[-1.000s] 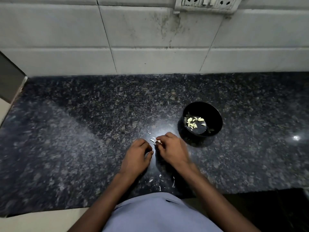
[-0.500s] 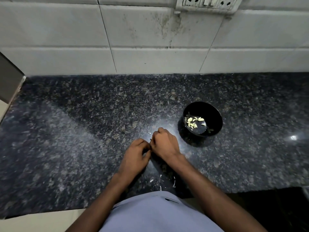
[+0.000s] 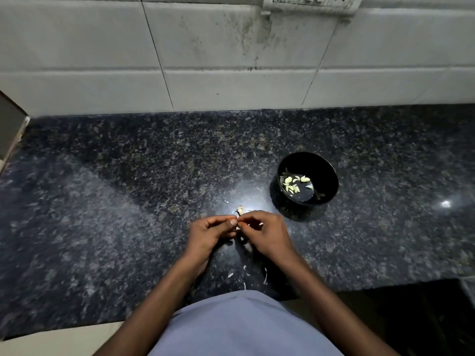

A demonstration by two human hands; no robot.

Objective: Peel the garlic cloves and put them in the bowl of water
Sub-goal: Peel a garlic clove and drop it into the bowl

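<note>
while both hands meet over the dark granite counter [image 3: 102, 227], the head view shows the left hand [image 3: 208, 233] and the right hand [image 3: 266, 232] fingertip to fingertip, each with fingers curled in and pinching the same small garlic clove [image 3: 240, 211], whose pale papery tip pokes out just above the fingertips. how much of its skin is off cannot be told at this size.

the black bowl [image 3: 326, 176] stands on the counter at about two o'clock from the hands, near but apart from them. peeled cloves [image 3: 291, 182], pale yellow-green, lie in the water inside it, gathered toward its nine o'clock side.

bits of white garlic skin [image 3: 265, 277] lie on the counter at six o'clock from the hands, close to the person's blue shirt [image 3: 244, 327]. stained white wall tiles [image 3: 231, 60] rise at twelve o'clock, with a switch plate [image 3: 311, 2] at the top edge.
</note>
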